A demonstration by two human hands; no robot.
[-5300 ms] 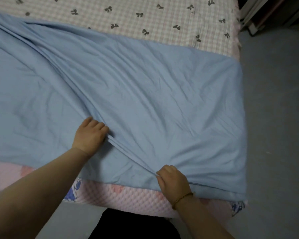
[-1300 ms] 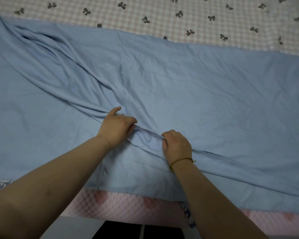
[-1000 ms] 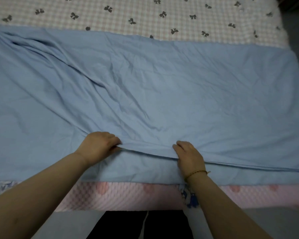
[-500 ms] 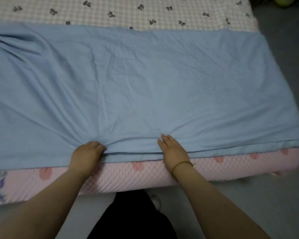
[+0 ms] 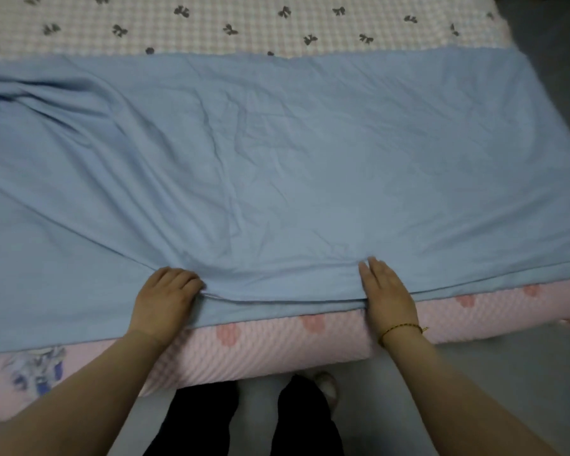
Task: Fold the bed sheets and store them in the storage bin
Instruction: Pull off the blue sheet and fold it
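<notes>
The bed (image 5: 310, 340) serves as the folding table: its broad, flat top lets the cloth lie spread out at full width. A checked cover with small dark bows (image 5: 244, 24) shows along the far side, and a pink quilted pad (image 5: 264, 350) wraps the near edge, with grey floor (image 5: 524, 373) below it.

The blue bed sheet (image 5: 277, 176) lies across most of the bed, from the left border of the view to the bed's right end. It looks doubled. Along the near side an upper edge runs just behind a lower one, which suggests a first lengthwise fold whose edges are being matched. The right half lies fairly smooth, while deep creases bunch at the far left, so that part probably needs drawing out.

The left hand (image 5: 165, 301) has its fingers curled into the upper layer at its near edge, grasping it, most likely to pull the cloth taut and bring the edge into line. The right hand (image 5: 387, 291) lies flat, fingers straight, pressing both layers down at the bed's edge, apparently to pin them while the other hand tugs. A thin bracelet (image 5: 400, 329) circles the right wrist.

The storage bin is not in view, so storing seems a good way off.
</notes>
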